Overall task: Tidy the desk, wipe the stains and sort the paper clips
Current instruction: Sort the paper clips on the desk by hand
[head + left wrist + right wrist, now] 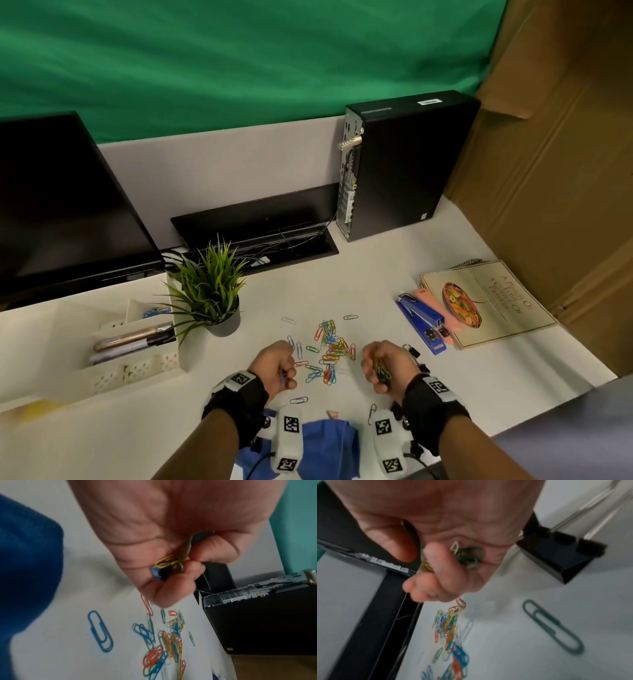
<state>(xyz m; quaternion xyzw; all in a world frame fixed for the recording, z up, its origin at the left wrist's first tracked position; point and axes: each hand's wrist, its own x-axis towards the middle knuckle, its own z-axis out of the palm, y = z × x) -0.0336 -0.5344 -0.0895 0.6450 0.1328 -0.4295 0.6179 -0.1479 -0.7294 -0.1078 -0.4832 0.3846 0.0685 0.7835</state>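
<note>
From the head view, both hands sit over the white tabletop point(394, 281), one on each side of a loose heap of coloured paper clips point(329, 346). The left hand point(275, 366) is curled, its grip closed round a small bunch of clips; the right hand point(385, 365) is likewise curled round its own bunch, mostly yellow and green. A blue cloth point(325, 442) lies at the near edge between the wrists. To the left stand a potted plant point(212, 291) and a white organizer tray point(137, 342) holding pens. To the right, a blue stapler point(421, 322) lies just beside a cookbook point(489, 301), and a black computer case point(400, 164) stands upright at the back.

From the left wrist view, the fingers point(171, 593) fold over yellow, blue and green clips point(169, 566) pressed against the palm. A single blue clip point(100, 631) lies apart from the heap below.

From the right wrist view, the picture is blurred, but green clips point(468, 557) appear tucked in the palm under the curled fingers point(436, 563). A black binder clip point(563, 555) sits near the hand, and a large grey clip point(554, 626) lies alone on the tabletop.
</note>
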